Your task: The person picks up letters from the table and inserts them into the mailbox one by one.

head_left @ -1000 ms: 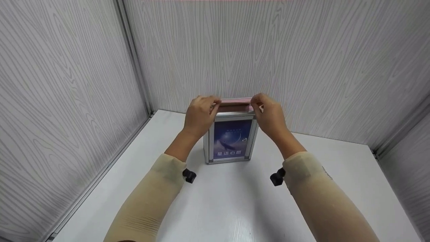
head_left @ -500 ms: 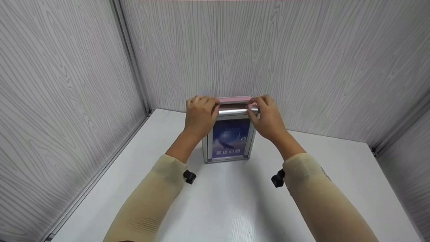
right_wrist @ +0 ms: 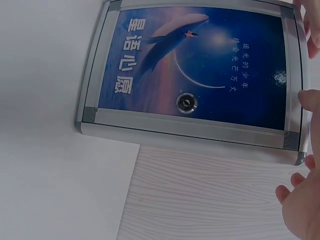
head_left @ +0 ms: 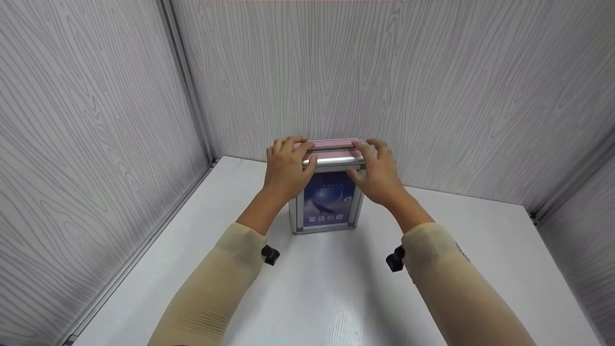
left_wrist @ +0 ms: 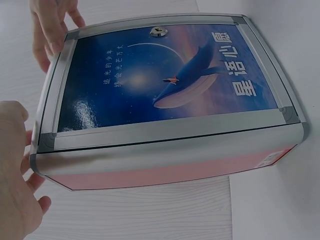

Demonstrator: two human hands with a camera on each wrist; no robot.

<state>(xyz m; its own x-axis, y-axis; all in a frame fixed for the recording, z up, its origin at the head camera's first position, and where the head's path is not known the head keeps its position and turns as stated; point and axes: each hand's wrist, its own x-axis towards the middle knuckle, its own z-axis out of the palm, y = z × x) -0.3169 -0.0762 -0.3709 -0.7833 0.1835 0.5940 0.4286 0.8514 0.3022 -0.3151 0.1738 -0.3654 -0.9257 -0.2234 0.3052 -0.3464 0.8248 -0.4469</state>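
Note:
A metal-framed box (head_left: 327, 198) with a narrow slot (head_left: 334, 148) across its pink top stands upright in the head view. Its blue front panel (left_wrist: 135, 75) carries a whale picture and a keyed lock (right_wrist: 187, 103). At the box's upper left, my left hand (head_left: 287, 167) rests its fingers on the top edge, thumb at the front rim. My right hand (head_left: 379, 172) lies at the upper right with fingers spread over the top and its thumb near the front frame. Neither hand shows anything held. The pink side (left_wrist: 165, 172) shows in the left wrist view.
The box stands on a white table (head_left: 307, 278) near its back edge. Grey wood-grain panels rise behind (head_left: 384, 72) and at the left (head_left: 96, 120), with another panel (head_left: 586, 230) at the right.
The brown strip pinched between both hands at the top has gone down out of sight, and the slot now shows as a thin dark line. Both hands' fingers have loosened and spread.

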